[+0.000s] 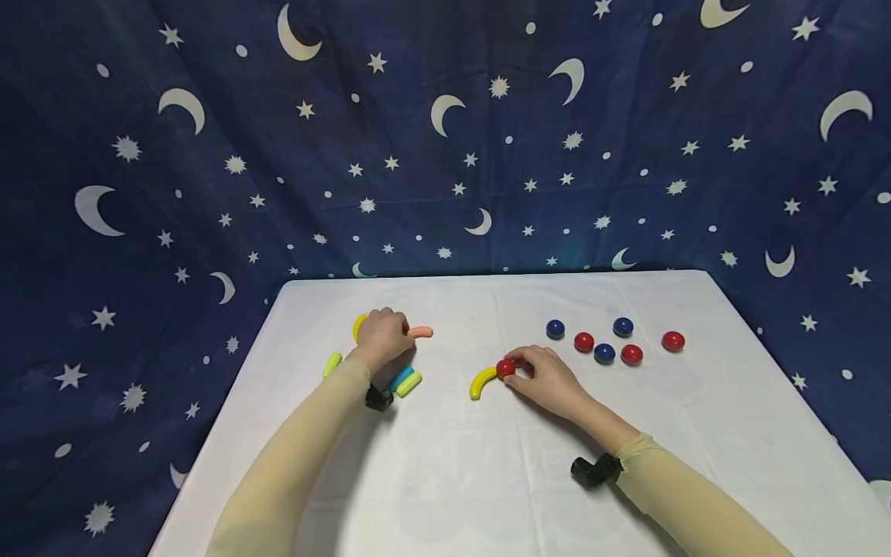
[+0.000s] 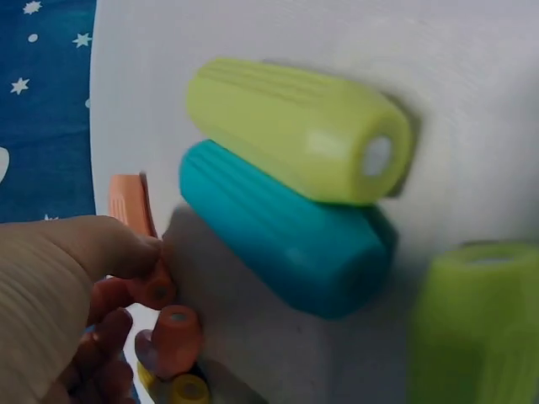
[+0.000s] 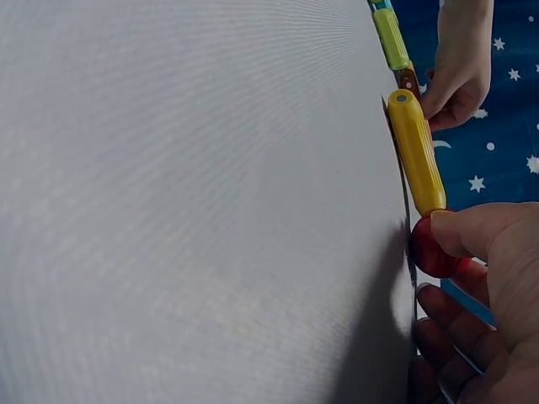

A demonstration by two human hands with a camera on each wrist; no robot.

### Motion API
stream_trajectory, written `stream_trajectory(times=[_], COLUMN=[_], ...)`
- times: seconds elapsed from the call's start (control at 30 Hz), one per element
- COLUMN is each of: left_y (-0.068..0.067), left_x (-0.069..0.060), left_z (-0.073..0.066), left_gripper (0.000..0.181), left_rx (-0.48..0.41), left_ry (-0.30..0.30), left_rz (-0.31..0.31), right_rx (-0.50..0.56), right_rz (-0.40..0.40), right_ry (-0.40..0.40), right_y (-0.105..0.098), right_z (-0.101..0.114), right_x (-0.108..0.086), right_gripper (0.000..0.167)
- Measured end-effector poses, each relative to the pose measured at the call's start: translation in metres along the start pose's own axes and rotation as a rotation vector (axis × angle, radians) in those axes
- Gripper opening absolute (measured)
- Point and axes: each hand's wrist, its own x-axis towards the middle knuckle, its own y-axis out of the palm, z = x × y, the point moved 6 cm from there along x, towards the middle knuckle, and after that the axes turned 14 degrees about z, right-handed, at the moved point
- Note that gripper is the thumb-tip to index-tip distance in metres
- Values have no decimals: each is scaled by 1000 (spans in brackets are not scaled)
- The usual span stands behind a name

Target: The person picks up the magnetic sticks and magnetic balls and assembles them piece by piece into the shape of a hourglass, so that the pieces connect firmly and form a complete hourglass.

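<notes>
My right hand [image 1: 550,381] pinches a red ball [image 1: 506,369] between thumb and fingers. The ball touches one end of a curved yellow stick [image 1: 482,382], which lies on the table. At the left, my left hand [image 1: 381,338] grips a curved orange stick [image 1: 420,332], thumb on it in the left wrist view. A second orange stick [image 2: 177,338] is close by its fingers. Beyond that hand shows another yellow stick [image 1: 358,326]. Nearer the wrist lie a blue stick [image 1: 401,377] and a light green stick [image 1: 409,384], side by side.
Another light green stick [image 1: 332,363] lies left of my left forearm. Several blue balls [image 1: 604,353] and red balls [image 1: 673,341] are spread at the back right. White cloth covers the table [image 1: 445,480]; a star-patterned curtain [image 1: 431,155] hangs behind it.
</notes>
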Motion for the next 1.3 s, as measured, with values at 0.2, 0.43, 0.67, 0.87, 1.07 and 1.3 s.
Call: stream_trajectory(times=[0.2,0.43,0.67,0.87,1.07,1.3], left_y=[3,7,14,19,20,33], left_x=[-6,-27,-44,-49,-51,-46], left_z=[-18,-72,-122,-142,-142,-129], left_gripper=[19,16,14,17,23,25], left_rx=[7,-54,7,42,-21,-56], left_ry=[115,310,458,491,470,355], left_rz=[-72,-108,-86,-96,-61,99], right_rx=[31,90,45,17,-19,14], right_rz=[22,-46,-61,-11,-39,-72], right_ry=[14,36,-17,-24,-49,84], right_y=[-1,-16,-28,-26,-29,-36], right_z=[-5,-6,8,13,11,-12], right_x=[-2,-5,-2,-3,-7,-22], right_gripper=[38,34,35,26,18,19])
